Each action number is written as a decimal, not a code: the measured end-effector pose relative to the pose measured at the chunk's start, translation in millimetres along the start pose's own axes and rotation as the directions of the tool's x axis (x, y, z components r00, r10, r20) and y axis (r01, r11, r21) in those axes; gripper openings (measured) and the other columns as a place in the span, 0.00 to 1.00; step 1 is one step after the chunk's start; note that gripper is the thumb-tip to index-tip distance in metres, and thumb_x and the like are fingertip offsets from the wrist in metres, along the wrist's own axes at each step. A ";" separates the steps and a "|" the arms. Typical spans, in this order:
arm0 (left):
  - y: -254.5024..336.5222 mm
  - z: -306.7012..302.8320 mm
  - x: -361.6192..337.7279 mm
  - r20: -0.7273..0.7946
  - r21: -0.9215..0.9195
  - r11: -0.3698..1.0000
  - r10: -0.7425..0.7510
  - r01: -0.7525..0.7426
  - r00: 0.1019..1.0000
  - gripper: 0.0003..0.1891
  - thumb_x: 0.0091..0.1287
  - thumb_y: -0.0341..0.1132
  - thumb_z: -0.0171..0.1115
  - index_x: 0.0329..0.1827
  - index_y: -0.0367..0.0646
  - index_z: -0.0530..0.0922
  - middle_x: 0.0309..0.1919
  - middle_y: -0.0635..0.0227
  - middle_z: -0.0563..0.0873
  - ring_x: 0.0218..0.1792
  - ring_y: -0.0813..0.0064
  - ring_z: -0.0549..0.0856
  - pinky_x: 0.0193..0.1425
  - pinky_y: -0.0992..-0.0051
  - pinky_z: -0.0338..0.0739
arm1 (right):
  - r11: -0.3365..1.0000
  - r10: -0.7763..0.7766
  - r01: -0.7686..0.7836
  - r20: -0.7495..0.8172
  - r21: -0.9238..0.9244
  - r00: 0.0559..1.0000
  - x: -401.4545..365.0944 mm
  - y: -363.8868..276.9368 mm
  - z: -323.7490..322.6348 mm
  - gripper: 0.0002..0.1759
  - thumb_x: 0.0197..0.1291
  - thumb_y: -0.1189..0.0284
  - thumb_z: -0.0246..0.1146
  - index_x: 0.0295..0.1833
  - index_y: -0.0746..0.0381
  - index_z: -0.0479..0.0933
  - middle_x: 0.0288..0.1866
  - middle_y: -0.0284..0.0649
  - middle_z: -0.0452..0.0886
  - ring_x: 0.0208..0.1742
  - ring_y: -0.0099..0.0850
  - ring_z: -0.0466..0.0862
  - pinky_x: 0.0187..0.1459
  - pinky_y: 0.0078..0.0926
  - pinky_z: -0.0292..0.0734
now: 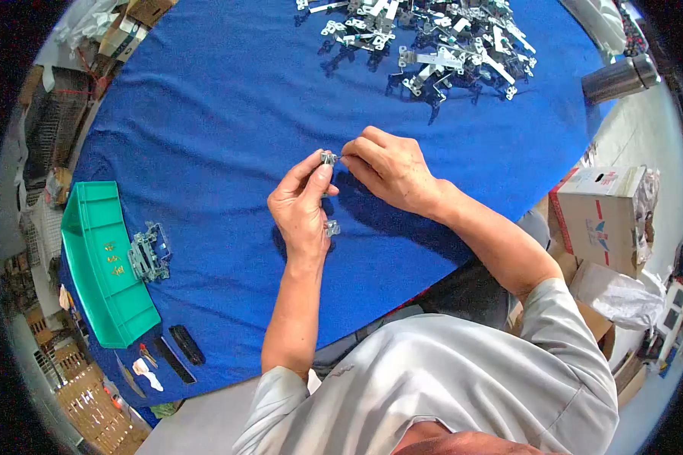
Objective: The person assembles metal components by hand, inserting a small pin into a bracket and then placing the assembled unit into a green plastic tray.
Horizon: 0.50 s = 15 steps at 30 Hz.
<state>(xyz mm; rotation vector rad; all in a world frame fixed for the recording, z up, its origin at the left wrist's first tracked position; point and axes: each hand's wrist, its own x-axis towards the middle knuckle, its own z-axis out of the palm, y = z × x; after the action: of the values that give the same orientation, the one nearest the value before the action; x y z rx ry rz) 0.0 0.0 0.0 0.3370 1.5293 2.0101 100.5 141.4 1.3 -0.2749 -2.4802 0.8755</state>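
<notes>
The left hand [300, 216] has its fingers clamped on a small metal piece [328, 158], with the thumb on the near side. The piece is up by the fingertips, over the blue cloth [205, 121] on the tabletop. A shiny metal bit [333, 227] also shows beside the heel of that hand, and I cannot tell if it is part of the same piece. The right hand [393, 171] is just beside the piece, with its fingertips pinched together. There may be a thin bit between them, but it is too small to be sure. The piece is tiny and hard, so I think it could slip or turn if the left fingers went loose or the right hand pushed too hard from the side. A thin bit could bend, or it could poke a fingertip, as both hands are bare and so near each other. If something that small fell, the folds in the cloth could hide it. The big messy pile of metal parts [436, 61] lies at the far side, with parts on top of parts, so pulling one could drag others along or get them stuck. The small heap of metal parts [150, 254] sits right beside the green bin [99, 227], and a bump from the left arm might knock it over. A tug on the cloth could also shift both heaps.
</notes>
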 end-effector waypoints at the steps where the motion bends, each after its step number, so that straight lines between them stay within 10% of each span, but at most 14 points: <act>1: -1.5 0.3 0.7 -0.008 -0.017 1.000 -0.005 0.005 1.000 0.13 0.66 0.22 0.66 0.54 0.30 0.82 0.45 0.57 0.89 0.39 0.77 0.88 0.34 0.82 0.84 | 1.000 -0.018 0.018 -0.012 -0.006 1.000 -0.5 1.4 0.9 0.09 0.63 0.70 0.66 0.46 0.60 0.77 0.36 0.43 0.80 0.34 0.44 0.84 0.31 0.40 0.78; 15: -1.7 3.3 -0.6 -0.049 0.030 0.999 0.031 -0.029 0.998 0.11 0.65 0.21 0.67 0.51 0.29 0.83 0.43 0.58 0.89 0.34 0.78 0.87 0.32 0.84 0.82 | 0.999 0.036 -0.035 -0.009 0.030 0.999 0.8 -2.4 3.1 0.09 0.65 0.67 0.63 0.43 0.61 0.74 0.34 0.45 0.80 0.35 0.47 0.84 0.33 0.45 0.78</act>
<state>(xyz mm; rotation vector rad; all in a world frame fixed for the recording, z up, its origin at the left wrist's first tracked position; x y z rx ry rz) 2.7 2.6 -0.5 0.3254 1.5939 2.0353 98.1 138.1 1.0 -0.3130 -2.4588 0.9226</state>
